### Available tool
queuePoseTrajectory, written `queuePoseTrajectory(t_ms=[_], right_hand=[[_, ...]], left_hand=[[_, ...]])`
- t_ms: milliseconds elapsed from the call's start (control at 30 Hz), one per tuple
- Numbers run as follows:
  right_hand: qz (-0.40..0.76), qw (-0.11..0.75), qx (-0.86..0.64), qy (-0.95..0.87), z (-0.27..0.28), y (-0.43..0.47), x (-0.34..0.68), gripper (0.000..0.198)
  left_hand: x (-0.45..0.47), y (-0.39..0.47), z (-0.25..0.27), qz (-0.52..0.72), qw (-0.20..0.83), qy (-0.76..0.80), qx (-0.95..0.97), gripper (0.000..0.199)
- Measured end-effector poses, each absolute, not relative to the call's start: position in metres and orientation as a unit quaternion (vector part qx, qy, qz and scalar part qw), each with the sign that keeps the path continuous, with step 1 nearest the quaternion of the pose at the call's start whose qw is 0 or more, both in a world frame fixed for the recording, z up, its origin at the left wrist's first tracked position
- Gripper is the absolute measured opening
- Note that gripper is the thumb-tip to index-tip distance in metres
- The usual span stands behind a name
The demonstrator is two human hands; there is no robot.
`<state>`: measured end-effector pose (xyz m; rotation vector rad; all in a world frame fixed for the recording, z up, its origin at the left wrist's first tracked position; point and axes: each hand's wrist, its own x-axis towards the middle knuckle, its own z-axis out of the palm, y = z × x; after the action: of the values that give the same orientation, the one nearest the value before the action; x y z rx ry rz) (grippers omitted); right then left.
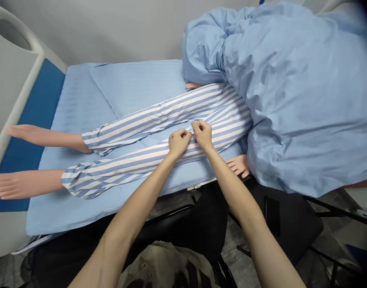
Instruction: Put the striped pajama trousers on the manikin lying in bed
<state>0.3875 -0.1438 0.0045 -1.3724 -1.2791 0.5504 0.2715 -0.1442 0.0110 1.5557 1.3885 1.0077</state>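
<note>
Blue-and-white striped trousers [228, 116] cover the legs of a mannequin-like figure lying on a bed. My left hand [179, 143] is closed in a pinch over the inner thigh of the nearer trouser leg. Close on its right, my right hand [203, 134] pinches too, with thumb and fingertips at the trouser cloth. A small fold of striped fabric shows between the two hands; the exact grip is partly hidden by the fingers. Two bare feet, a farther foot [45, 136] and a nearer foot [24, 184], stick out of the trouser cuffs at left.
A bunched blue quilt [306, 92] covers the figure's upper body; one mannequin hand [239, 165] shows below it. Light-blue sheet [78, 100] lies under the legs. The bed's end board [27, 112] stands at left. A black chair [303, 224] holds a dark phone-like object [272, 216].
</note>
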Motion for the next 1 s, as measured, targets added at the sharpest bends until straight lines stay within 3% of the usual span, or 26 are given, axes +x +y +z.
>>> queuePoseTrajectory(t_ms=[267, 467, 533, 733, 1000], right_hand=[[0.115, 0.565, -0.624, -0.528, 0.014, -0.120, 0.455, 0.047], [0.102, 0.565, -0.646, -0.503, 0.005, -0.117, 0.457, 0.046], [0.113, 0.582, -0.635, -0.495, 0.004, -0.118, 0.457, 0.047], [0.136, 0.578, -0.626, -0.506, 0.006, -0.129, 0.455, 0.052], [0.075, 0.541, -0.663, -0.512, 0.029, -0.112, 0.509, 0.041]], left_hand=[[0.259, -0.147, 0.005, 0.396, 0.418, 0.521, 0.630, 0.024], [0.315, -0.128, 0.024, 0.432, 0.433, 0.478, 0.631, 0.027], [0.337, -0.123, 0.025, 0.412, 0.432, 0.475, 0.646, 0.026], [0.358, -0.126, 0.013, 0.260, 0.299, 0.562, 0.726, 0.021], [0.353, -0.129, 0.012, 0.248, 0.320, 0.545, 0.734, 0.020]])
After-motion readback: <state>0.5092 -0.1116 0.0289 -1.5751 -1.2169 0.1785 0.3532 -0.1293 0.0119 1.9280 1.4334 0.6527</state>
